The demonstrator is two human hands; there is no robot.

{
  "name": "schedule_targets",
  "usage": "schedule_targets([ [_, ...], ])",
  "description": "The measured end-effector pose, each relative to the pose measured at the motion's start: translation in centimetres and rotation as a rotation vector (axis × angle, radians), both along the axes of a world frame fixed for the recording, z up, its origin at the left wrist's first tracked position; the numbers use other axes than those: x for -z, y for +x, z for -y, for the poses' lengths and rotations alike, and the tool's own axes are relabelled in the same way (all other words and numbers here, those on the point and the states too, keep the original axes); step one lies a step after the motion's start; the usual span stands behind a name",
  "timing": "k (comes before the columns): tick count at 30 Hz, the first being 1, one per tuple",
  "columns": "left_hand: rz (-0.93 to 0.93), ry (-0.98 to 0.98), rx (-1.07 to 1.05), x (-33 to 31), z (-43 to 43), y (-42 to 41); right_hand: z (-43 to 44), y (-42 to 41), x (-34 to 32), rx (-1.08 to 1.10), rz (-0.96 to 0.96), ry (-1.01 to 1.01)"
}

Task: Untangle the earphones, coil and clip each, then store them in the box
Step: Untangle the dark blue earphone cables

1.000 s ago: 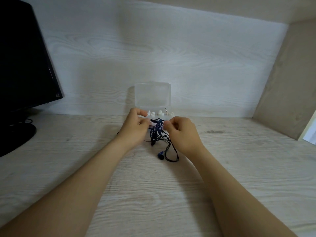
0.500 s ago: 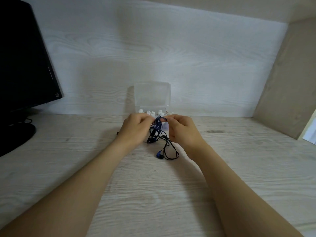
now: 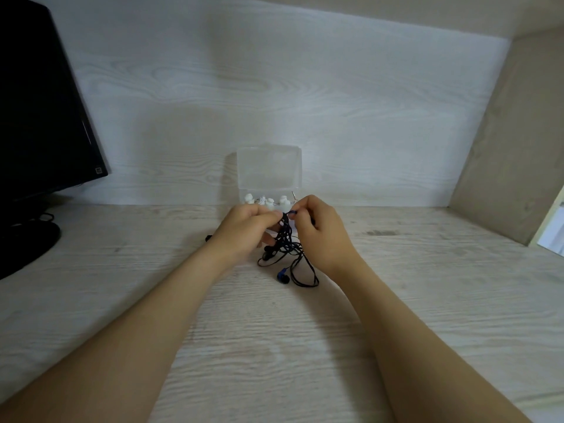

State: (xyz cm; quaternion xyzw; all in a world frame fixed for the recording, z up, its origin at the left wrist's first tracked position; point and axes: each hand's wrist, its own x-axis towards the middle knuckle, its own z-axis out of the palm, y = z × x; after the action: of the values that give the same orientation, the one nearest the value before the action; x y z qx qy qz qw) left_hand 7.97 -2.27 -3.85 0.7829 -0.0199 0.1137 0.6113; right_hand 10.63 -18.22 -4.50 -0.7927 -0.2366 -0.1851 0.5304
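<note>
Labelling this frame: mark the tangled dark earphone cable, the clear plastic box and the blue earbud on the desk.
tangled dark earphone cable (image 3: 285, 236), head view, middle of the bundle.
clear plastic box (image 3: 270, 172), head view, upright open lid.
blue earbud (image 3: 282, 275), head view, its rounded body.

The box (image 3: 269, 175) stands at the middle of the desk's (image 3: 274, 346) back edge, against the wall, its lid raised behind it. Just before it the earphones (image 3: 285, 248) hang pinched between the left hand (image 3: 244, 232) and the right hand (image 3: 320, 236), with the lower loops lying on the desk. The monitor (image 3: 36, 117) stands at the back left corner.
</note>
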Motion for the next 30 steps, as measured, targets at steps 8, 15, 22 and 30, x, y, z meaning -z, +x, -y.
schedule_targets([
  [8,-0.015,0.029,-0.118,0.5,-0.1,0.6,0.4,0.5,-0.6,0.105,-0.141,0.379],
  [15,0.130,-0.028,-0.223,0.4,-0.8,1.0,2.0,0.1,-0.4,0.271,-0.448,0.377],
  [22,0.172,-0.041,-0.275,0.2,-1.0,0.9,1.6,-0.1,-0.4,0.330,-0.442,0.103],
  [30,0.168,0.000,-0.322,0.3,-1.2,1.2,0.3,-0.7,0.4,-0.142,-0.312,-0.196],
])
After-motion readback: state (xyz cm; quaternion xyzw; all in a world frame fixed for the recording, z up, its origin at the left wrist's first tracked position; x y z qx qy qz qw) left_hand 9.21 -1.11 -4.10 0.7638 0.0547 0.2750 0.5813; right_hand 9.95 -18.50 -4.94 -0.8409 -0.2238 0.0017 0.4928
